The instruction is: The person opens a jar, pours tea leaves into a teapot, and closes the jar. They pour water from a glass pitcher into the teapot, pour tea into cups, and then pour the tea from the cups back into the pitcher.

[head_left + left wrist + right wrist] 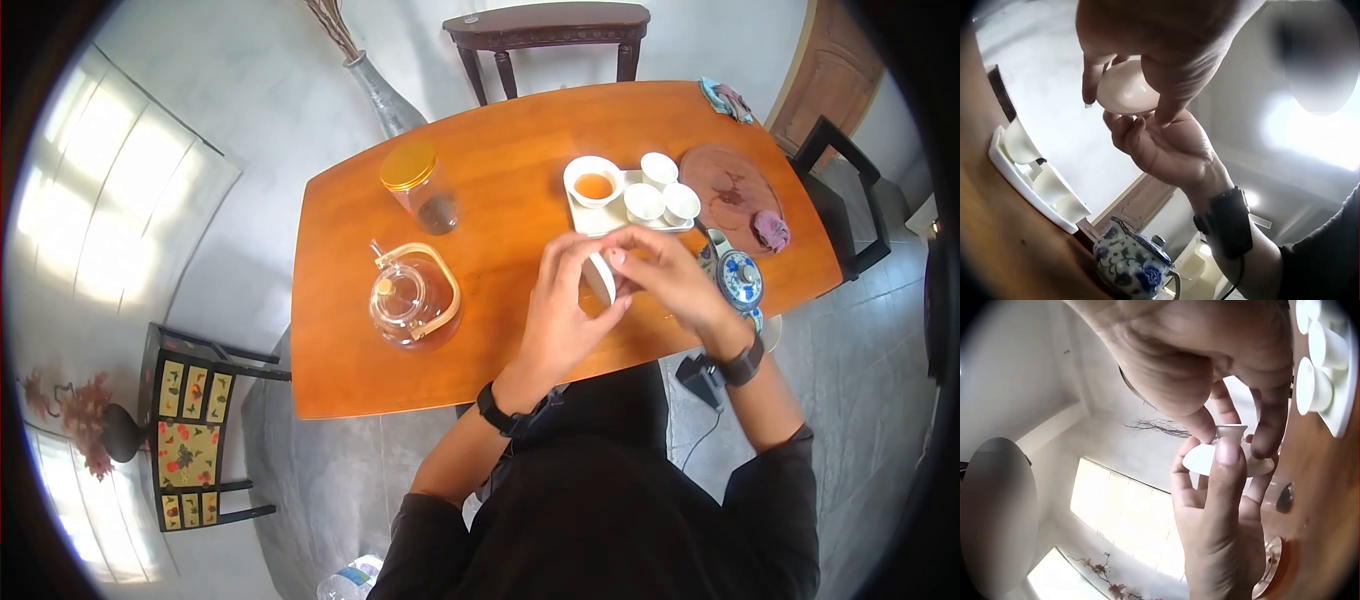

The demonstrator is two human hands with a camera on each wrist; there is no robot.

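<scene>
A white lid [601,278] with a small flared knob [1232,432] is held tilted between both hands over the table's front part. My left hand [556,310] grips it by the rim, its thumb lying across the lid in the right wrist view. The fingers of my right hand [668,282] pinch it around the knob. In the left wrist view the lid's smooth rounded face [1125,90] shows between the fingers. Just beyond the hands, a white bowl [594,170] of amber tea and three small white cups [645,203] stand on a white tray [590,222].
A glass teapot [400,305] with a wooden handle and a gold-lidded jar [410,170] stand left. Near the right hand is a blue-and-white teapot [740,280]. Behind it lies a brown round board [730,175] with a purple object [771,230]; a cloth [725,98] is at the far corner.
</scene>
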